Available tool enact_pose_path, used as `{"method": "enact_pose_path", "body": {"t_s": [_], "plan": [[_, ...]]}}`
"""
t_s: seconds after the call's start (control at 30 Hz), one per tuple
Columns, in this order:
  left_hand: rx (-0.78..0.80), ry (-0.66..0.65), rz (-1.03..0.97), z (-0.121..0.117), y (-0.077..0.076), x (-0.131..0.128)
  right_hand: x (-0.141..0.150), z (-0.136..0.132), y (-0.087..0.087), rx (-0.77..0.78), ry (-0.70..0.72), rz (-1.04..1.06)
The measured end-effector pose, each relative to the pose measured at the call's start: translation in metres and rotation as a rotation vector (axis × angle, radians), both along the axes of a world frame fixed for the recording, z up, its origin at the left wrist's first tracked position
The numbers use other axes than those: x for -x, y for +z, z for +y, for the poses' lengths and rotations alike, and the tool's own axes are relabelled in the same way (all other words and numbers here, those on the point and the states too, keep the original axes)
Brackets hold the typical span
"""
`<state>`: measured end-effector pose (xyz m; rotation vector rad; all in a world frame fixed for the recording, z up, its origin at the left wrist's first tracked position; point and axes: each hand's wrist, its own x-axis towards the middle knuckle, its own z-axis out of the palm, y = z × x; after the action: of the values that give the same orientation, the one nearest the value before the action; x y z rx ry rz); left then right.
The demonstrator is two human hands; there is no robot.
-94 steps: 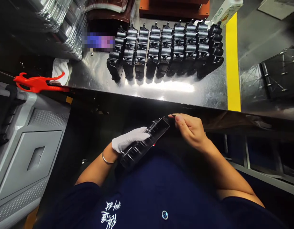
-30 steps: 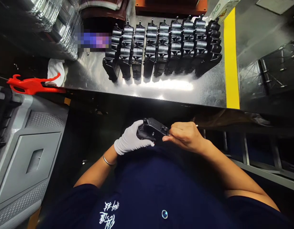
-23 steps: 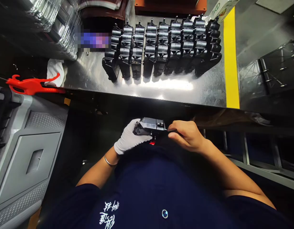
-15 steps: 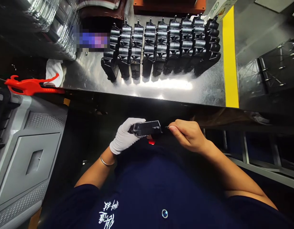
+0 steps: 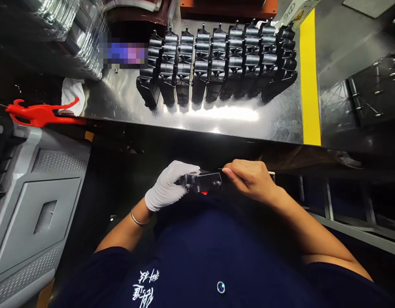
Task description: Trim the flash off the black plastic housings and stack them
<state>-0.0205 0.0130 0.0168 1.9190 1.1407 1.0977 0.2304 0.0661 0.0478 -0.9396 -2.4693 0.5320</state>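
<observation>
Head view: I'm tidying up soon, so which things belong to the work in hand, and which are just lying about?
In use:
- black part, held by the gloved left hand
- thin item, too small to identify, pinched in the bare right hand
- probably the row of black parts

Seemingly lying about:
- red tool
- white fabric
- white carton

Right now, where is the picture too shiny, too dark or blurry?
Head view: white glare streaks the shiny silver metal table; head view: the glossy black piece in the white-gloved left hand blends into dark background; head view: coarse blue-purple squares blur one patch.
</observation>
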Motion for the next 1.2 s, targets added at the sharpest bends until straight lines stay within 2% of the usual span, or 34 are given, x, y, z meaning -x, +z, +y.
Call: {"method": "enact_pose_path", "body": {"t_s": [0.07,0.2,0.27,0.33,0.4,0.47,0.53,0.6,0.67,0.8,0.93,1.07,1.2], "plan": [[-0.034,-0.058,-0.024,0.002,0.001,0.0,-0.001,0.001,0.002,0.105,0.028,0.049],[-0.009,-0.164,-0.055,0.007,0.002,-0.001,-0.002,0.0,0.006,0.376,0.213,0.049],[0.036,-0.162,-0.059,0.007,0.001,-0.001,-0.003,-0.001,0.006,0.46,0.298,0.075],[0.108,-0.115,-0.067,0.006,0.001,0.0,-0.003,-0.002,0.005,0.481,0.348,0.141],[0.269,-0.067,-0.09,0.004,0.002,0.002,-0.002,-0.001,0.005,0.416,0.337,0.191],[0.524,-0.063,-0.17,0.003,0.003,0.004,0.0,0.001,0.006,0.283,0.28,0.198],[0.775,-0.125,-0.277,0.004,0.003,0.006,0.003,0.003,0.008,0.147,0.236,0.159],[0.912,-0.196,-0.342,0.005,0.004,0.007,0.007,0.003,0.01,0.066,0.252,0.117],[0.949,-0.244,-0.348,0.007,0.003,0.007,0.012,0.003,0.012,0.033,0.297,0.082],[0.921,-0.26,-0.388,0.008,-0.001,0.003,0.016,0.002,0.011,-0.028,0.34,0.041],[0.914,-0.236,-0.447,0.009,-0.005,-0.001,0.015,0.001,0.008,-0.108,0.29,0.026],[0.908,-0.22,-0.481,0.009,-0.005,-0.005,0.014,0.002,0.005,-0.11,0.217,0.045],[0.89,-0.213,-0.505,0.009,-0.006,-0.007,0.016,0.003,0.002,-0.131,0.206,0.081]]}}
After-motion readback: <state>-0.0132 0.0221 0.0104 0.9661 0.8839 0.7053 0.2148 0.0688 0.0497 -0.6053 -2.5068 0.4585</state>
